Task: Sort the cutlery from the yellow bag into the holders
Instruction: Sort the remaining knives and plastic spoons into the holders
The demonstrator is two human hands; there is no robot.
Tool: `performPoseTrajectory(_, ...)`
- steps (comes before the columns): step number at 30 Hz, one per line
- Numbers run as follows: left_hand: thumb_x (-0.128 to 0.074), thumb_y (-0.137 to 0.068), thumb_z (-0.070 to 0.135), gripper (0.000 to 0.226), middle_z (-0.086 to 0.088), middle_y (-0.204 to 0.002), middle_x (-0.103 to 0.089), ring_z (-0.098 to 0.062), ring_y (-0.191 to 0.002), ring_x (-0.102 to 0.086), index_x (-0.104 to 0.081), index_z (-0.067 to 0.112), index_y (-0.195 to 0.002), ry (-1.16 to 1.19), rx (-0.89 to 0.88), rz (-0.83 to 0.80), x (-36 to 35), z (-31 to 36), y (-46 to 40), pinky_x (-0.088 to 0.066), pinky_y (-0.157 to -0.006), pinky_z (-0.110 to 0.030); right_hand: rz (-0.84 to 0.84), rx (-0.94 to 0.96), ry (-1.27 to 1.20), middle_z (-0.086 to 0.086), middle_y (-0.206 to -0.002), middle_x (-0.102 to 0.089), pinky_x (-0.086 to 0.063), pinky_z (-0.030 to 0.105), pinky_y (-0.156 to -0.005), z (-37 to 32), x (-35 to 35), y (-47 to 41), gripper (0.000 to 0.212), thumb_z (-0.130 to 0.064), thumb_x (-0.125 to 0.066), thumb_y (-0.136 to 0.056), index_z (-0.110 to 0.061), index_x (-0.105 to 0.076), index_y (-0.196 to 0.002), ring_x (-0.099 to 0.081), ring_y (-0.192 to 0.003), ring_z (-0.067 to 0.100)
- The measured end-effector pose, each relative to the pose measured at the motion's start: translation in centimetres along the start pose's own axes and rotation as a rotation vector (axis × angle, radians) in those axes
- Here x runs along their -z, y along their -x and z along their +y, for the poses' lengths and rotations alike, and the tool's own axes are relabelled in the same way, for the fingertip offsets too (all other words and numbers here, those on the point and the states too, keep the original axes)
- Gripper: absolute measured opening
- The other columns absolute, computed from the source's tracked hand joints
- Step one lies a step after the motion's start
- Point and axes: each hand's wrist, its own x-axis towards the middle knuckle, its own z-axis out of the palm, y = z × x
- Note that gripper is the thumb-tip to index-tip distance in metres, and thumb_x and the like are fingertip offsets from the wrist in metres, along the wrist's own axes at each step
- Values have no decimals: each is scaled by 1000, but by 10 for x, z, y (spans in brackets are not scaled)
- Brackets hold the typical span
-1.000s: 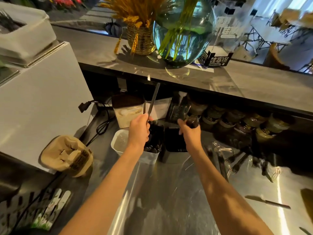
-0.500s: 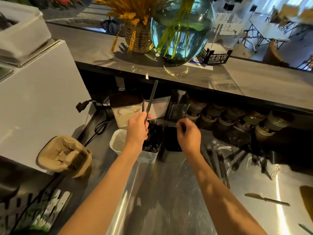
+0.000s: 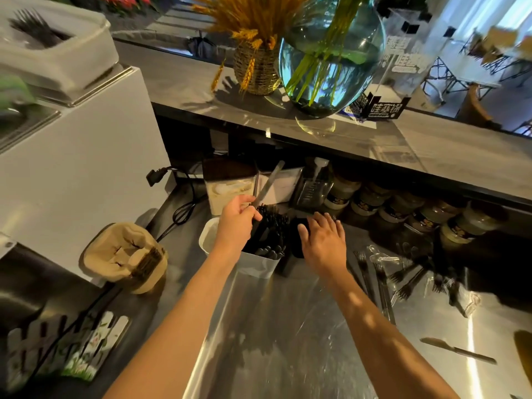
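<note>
A lone knife (image 3: 457, 350) lay nearest on the steel bench (image 3: 273, 326), loose forks (image 3: 403, 279) beyond. The right hand (image 3: 324, 240) hovered open over the black holder (image 3: 298, 240); the left hand (image 3: 239, 218) pinched slim utensils (image 3: 266, 187) above the white holder (image 3: 256, 262). They looked light, stiff and slippery, best held mid-handle.

Café or restaurant service counter, staff side. Evidence: stainless steel worktop (image 3: 288, 326) under a raised grey bar top (image 3: 431, 151), a row of labelled jars (image 3: 403, 208) tucked beneath it, bulk black cutlery in a white holder (image 3: 259, 263), loose forks (image 3: 403, 277) on the steel, printed sign (image 3: 385, 108) by a glass vase (image 3: 331, 59), dining tables and chairs (image 3: 472, 82) beyond the counter.
</note>
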Motion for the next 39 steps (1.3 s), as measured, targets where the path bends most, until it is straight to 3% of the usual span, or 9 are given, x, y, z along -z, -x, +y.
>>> performPoseTrajectory(4,-46,-97,-2,25,-3,-93,-72,-10,-51,-43,-64,15,-104,-64,-37,-47,12,-3,3,-37,-46,-22,54,-53,-257,11,-145,-54,-38,43,-114,-1,8,-4,42,-21,-47,-103,-8,-52,-143,-42,-140,29)
performPoseTrajectory(9,-61,-92,-2,19,-9,-89,-71,-6,-59,-57,-71,13,-97,-88,-97,-30,30,-5,3,-50,-58,-19,103,35,-152,19,-136,-60,-39,44,-113,-7,-3,13,35,-3,-50,-98,4,-60,-131,-50,-134,36)
performPoseTrajectory(15,-64,-92,3,32,-2,-82,-68,-4,-56,-57,-66,24,-115,-227,-206,-70,50,5,-2,-53,-62,-21,121,-66,-82,16,-156,-41,-18,41,-125,4,-4,17,49,-15,-40,-105,-3,-37,-152,-27,-150,28)
performPoseTrajectory(22,-48,-103,17,25,-1,-65,-51,-11,-50,-42,-72,23,-97,-283,-142,-132,46,8,2,-38,-53,-30,4,-36,-67,10,-165,-25,-4,40,-126,-2,4,15,55,-40,-38,-106,-12,-37,-153,-10,-155,25)
performPoseTrajectory(28,-67,-93,15,7,0,-66,-66,-4,-46,-45,-74,12,-93,-246,-124,-116,41,4,7,-35,-48,-19,89,-288,-1191,0,-128,-65,-50,36,-101,-48,46,9,46,-36,-46,-103,-22,-47,-147,-59,-120,15)
performPoseTrajectory(31,-73,-88,13,8,-4,-70,-72,-11,-51,-51,-75,20,-84,-219,-190,-59,45,14,10,-44,-51,-24,-58,-260,-1055,-7,-87,-67,-50,16,-63,-64,54,0,27,-21,-56,-102,-15,-65,-126,-63,-76,6)
performPoseTrajectory(33,-74,-87,13,10,-3,-78,-74,-12,-54,-58,-73,22,-89,-112,-249,52,48,25,10,-52,-56,-23,-136,-232,-1017,-4,-68,-60,-38,18,-50,-73,50,0,20,-19,-57,-101,-10,-75,-100,-50,-58,7)
performPoseTrajectory(36,-72,-89,13,12,-4,-86,-75,-13,-76,-72,-74,14,-100,54,-364,203,47,40,10,-59,-73,-25,-203,-106,-985,-4,-68,-59,-40,21,-57,-91,42,4,25,-20,-54,-101,-10,-72,-87,-51,-64,9)
performPoseTrajectory(39,-58,-100,14,16,-9,-85,-76,-18,-81,-75,-70,9,-108,146,-482,230,40,53,12,-59,-73,-23,-129,82,-832,-5,-94,-70,-51,20,-78,-95,33,7,23,-25,-56,-101,-13,-74,-108,-64,-89,5)
